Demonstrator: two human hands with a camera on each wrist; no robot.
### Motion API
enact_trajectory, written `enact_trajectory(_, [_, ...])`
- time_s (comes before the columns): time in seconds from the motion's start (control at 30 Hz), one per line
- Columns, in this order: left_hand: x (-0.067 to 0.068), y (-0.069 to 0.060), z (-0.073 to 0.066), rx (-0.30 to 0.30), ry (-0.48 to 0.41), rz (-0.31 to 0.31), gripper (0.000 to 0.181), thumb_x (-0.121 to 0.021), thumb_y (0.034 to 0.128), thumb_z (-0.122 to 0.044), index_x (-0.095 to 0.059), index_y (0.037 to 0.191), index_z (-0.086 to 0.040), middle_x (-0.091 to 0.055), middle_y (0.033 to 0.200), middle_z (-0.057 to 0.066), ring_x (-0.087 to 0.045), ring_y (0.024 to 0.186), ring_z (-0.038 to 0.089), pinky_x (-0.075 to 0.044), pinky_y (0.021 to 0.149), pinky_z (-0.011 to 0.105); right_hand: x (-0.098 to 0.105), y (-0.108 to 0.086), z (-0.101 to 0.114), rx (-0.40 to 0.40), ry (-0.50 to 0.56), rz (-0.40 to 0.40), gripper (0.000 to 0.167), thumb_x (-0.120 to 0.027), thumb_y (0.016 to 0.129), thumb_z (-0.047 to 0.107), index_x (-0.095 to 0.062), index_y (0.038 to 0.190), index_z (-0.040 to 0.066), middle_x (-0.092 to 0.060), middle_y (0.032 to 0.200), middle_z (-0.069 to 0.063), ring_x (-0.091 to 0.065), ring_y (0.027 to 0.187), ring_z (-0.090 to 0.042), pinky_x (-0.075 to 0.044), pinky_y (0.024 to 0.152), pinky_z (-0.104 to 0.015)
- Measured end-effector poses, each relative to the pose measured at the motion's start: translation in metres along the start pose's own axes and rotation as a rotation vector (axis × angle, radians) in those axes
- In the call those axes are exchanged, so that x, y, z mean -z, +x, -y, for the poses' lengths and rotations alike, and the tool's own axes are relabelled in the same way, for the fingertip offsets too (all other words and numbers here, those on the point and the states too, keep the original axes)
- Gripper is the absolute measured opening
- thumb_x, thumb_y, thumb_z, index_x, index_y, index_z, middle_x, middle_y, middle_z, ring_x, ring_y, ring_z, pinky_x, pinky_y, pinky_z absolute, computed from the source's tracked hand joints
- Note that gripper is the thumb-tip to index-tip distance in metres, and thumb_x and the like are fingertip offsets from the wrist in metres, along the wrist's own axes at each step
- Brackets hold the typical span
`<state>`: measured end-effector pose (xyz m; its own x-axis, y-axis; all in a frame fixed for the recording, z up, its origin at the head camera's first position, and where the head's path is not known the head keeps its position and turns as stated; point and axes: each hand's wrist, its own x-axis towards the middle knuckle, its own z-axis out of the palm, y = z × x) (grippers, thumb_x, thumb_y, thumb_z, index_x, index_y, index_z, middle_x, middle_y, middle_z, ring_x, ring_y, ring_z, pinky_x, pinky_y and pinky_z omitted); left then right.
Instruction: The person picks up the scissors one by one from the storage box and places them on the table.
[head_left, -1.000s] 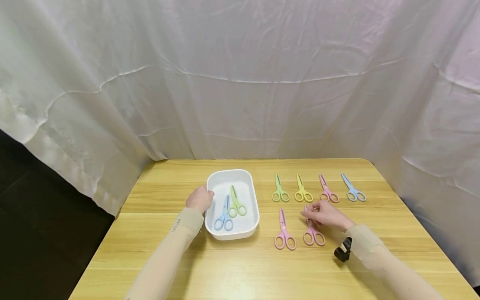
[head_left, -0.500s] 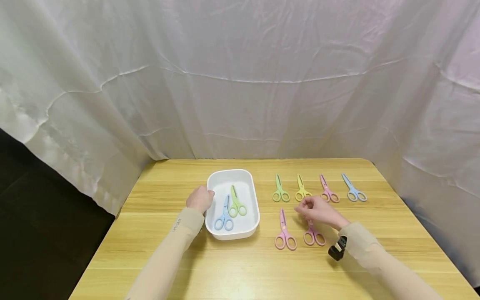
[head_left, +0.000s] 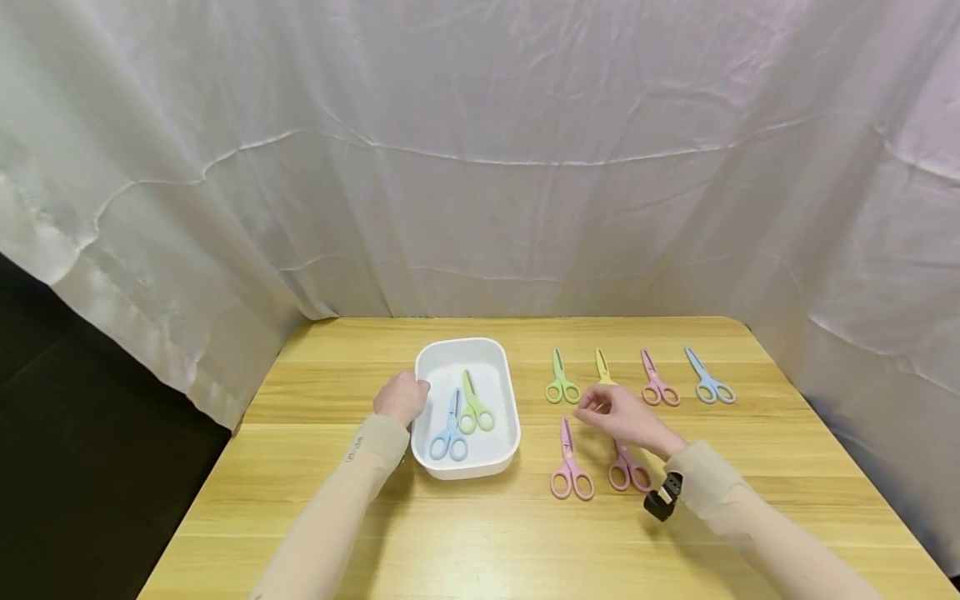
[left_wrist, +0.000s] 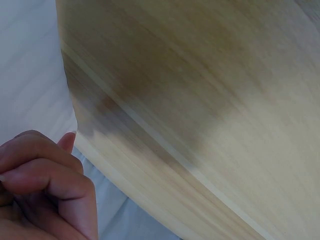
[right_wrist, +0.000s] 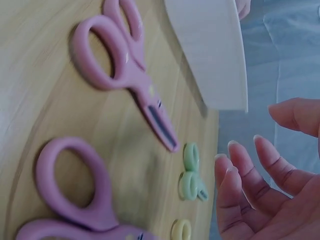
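Note:
My left hand (head_left: 401,398) holds the left rim of the white tray (head_left: 512,417), thumb over the edge; in the left wrist view its fingers (left_wrist: 55,180) are curled. Inside the tray lie blue scissors (head_left: 452,442) and green scissors (head_left: 475,412). My right hand (head_left: 626,415) hovers over the table, holding nothing; in the right wrist view its fingers (right_wrist: 250,175) are loosely bent and apart from the thumb. Just left of it lie pink scissors (head_left: 568,458). Another pink pair (head_left: 626,473) lies beneath it, blades hidden by the hand.
Along the back lie green scissors (head_left: 560,383), yellow scissors (head_left: 602,365) with handles mostly hidden by my right hand, pink scissors (head_left: 656,383) and blue scissors (head_left: 705,379). The wooden table (head_left: 480,542) ends at pale curtains (head_left: 525,208) behind and at the sides.
My right hand has moved left and slightly back, away from the nearer right pink scissors, which stay on the table. The left hand and tray are still.

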<state>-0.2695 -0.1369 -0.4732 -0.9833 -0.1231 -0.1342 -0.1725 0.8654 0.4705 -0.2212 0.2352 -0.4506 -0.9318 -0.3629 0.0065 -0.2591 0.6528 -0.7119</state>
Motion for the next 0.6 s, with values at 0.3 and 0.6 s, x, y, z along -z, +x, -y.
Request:
enact_trajectory(0.3, [-0.002, 0.001, 0.001, -0.005, -0.008, -0.003, 0.033, -0.046, 0.0996, -0.027, -0.067, 0.091, -0.002, -0.058, 0.070, 0.008, -0.059, 0.067, 0.023, -0.043, 0.055, 0.030, -0.008, 0.006, 0.016, 0.088, 0.003, -0.022, 0.014, -0.069, 0.094, 0.023, -0.067, 0.097, 0.009, -0.069, 0.093, -0.004, -0.062, 0.086, -0.010, -0.054, 0.080, -0.022])
enact_trajectory(0.6, [-0.001, 0.000, 0.001, -0.007, -0.003, -0.003, 0.034, -0.046, 0.0998, -0.026, -0.066, 0.088, -0.002, -0.056, 0.068, 0.007, -0.059, 0.065, 0.022, -0.042, 0.053, 0.029, -0.019, 0.010, 0.036, 0.117, 0.050, 0.005, 0.018, -0.069, 0.094, 0.020, -0.065, 0.105, 0.006, -0.069, 0.101, -0.008, -0.065, 0.092, -0.016, -0.056, 0.080, -0.024])
